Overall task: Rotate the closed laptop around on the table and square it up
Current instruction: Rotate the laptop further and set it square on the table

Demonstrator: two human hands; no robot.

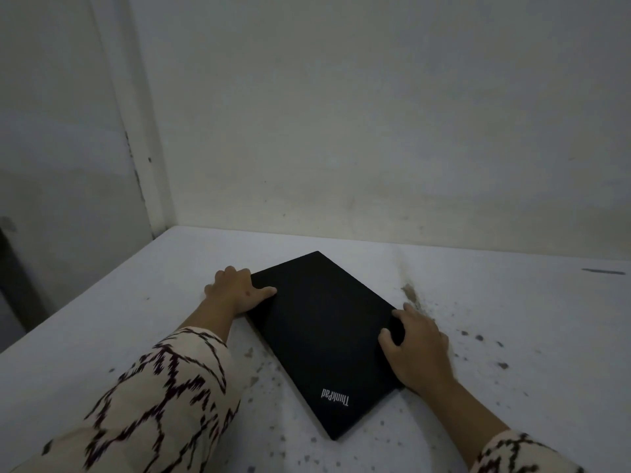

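Note:
A closed black laptop (324, 339) lies flat on the white table (136, 322), turned at an angle so one corner points to the far wall and another toward me. Its logo sits near the closest corner, upside down from my side. My left hand (235, 290) grips the laptop's left corner, thumb on the lid and fingers over the edge. My right hand (418, 349) holds the right corner, thumb and fingers curled onto the lid. Both sleeves are cream with dark marks.
The table is speckled with dark chips and stains (409, 291), mostly right of the laptop. A pale wall (375, 131) stands close behind the table. The table's left edge (78, 295) drops off toward a wall corner.

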